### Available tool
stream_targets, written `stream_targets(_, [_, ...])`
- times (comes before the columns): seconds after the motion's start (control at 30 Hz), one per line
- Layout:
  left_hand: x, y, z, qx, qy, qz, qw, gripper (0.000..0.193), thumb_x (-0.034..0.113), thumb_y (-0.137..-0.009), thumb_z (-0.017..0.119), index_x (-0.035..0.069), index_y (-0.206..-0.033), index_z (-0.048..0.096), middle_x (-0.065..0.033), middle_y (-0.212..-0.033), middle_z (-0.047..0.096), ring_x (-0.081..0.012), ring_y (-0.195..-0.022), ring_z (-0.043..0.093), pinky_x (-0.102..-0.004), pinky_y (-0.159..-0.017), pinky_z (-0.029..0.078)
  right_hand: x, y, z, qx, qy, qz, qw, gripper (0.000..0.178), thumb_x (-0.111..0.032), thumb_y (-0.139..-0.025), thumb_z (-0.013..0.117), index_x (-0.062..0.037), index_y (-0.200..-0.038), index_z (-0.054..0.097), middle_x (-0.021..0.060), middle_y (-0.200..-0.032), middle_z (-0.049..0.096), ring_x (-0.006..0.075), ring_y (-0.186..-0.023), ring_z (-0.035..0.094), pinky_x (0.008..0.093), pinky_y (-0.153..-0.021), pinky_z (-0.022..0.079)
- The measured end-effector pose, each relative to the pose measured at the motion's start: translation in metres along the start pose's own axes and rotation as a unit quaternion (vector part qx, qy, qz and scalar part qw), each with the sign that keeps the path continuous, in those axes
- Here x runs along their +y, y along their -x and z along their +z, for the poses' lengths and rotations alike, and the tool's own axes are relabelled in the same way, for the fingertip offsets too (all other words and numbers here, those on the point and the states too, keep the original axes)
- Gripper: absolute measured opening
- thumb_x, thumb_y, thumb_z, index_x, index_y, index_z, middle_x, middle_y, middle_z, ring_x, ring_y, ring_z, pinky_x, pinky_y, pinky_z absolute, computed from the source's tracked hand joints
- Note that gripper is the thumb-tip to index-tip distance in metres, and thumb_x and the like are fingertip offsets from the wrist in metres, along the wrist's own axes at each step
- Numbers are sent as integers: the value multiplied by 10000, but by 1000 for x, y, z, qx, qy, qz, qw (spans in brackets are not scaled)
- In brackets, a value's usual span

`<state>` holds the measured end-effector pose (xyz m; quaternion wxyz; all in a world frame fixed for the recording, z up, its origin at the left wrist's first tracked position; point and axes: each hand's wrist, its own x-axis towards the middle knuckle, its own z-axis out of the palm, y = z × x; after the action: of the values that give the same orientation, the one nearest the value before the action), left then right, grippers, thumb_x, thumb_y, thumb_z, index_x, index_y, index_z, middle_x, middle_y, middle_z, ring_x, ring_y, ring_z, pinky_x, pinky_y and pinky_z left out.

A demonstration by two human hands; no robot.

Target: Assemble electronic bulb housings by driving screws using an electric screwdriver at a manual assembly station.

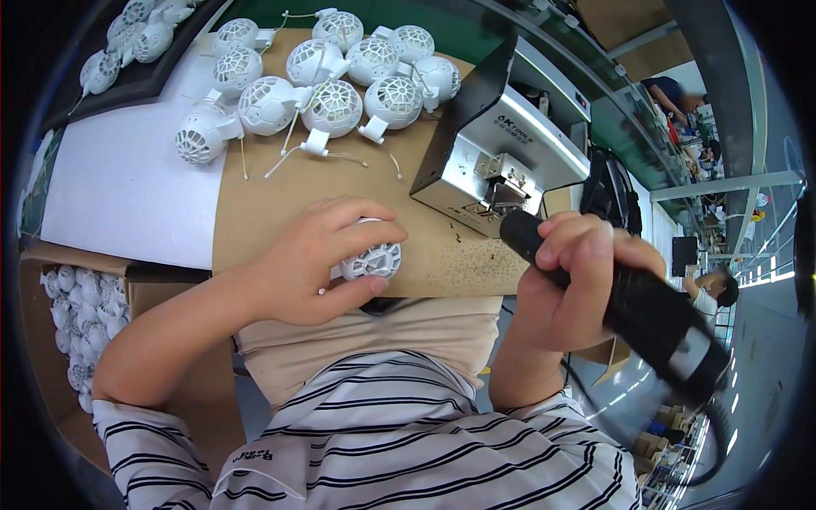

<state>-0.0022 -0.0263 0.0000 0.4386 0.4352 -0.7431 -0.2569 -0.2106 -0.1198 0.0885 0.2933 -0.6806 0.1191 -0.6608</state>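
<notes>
My left hand (pixel 310 255) is closed around a white ball-shaped housing with a lattice shell (pixel 376 258), near the front edge of the brown cardboard mat (pixel 314 178). Fingers and palm hide part of that housing. In my right hand (pixel 574 276) is a black electric screwdriver (pixel 659 319), its cable hanging down at the right. The screwdriver's front end is beside the metal screw feeder (pixel 455 157), close to the outlet; I cannot tell whether the tip touches it. Small dark screws or bits (pixel 480 263) lie scattered on the mat below.
Several similar white housings with short wires (pixel 331 109) stand at the back of the mat. More lie on a black tray (pixel 144 38) at far left. A cardboard box (pixel 174 365) at lower left holds many smaller white parts. Other people (pixel 714 289) are far off at right.
</notes>
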Motion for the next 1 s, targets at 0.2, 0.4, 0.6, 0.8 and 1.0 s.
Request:
stream_targets(0.2, [2, 1, -6, -25, 11, 3, 1000, 524, 150, -745, 711, 61, -1248, 595, -131, -1255, 567, -305, -1051, 565, -409, -935, 437, -6, 3, -3, 16, -42, 60, 997, 258, 18, -902, 477, -98, -1122, 546, 19, -611, 471, 133, -520, 488, 327, -657, 484])
stream_targets(0.4, [2, -2, -4, -9, 13, 20, 1000, 498, 155, -754, 714, 73, -1230, 593, -110, -1192, 577, -291, -998, 573, -403, -916, 431, -4, -6, 8, 28, 20, 23, 999, 247, -13, -913, 476, -79, -1141, 543, 11, -630, 474, 125, -540, 483, 323, -664, 472])
stream_targets(0.6, [2, 3, -3, 0, 9, 18, 1000, 511, 153, -750, 716, 72, -1238, 585, -111, -1186, 574, -294, -991, 569, -405, -917, 430, -14, -5, -7, -21, -36, 92, 995, 249, -70, -945, 466, -82, -1187, 524, -3, -661, 468, 115, -571, 479, 319, -685, 450])
stream_targets(0.8, [-1, 3, -4, -26, 23, 6, 999, 573, 127, -724, 719, 55, -1274, 577, -136, -1241, 568, -305, -1057, 564, -404, -930, 438, -36, 16, 9, 1, -271, 132, 953, 297, -57, -951, 536, -116, -1228, 446, 25, -671, 548, 149, -539, 522, 337, -657, 485])
stream_targets(1.0, [-4, 4, -2, -12, 15, 12, 1000, 542, 129, -760, 715, 55, -1278, 572, -140, -1235, 571, -305, -1045, 566, -402, -922, 439, -28, 25, 21, -76, -277, 130, 949, 324, -80, -956, 564, -127, -1247, 429, 20, -713, 549, 149, -525, 523, 329, -643, 476])
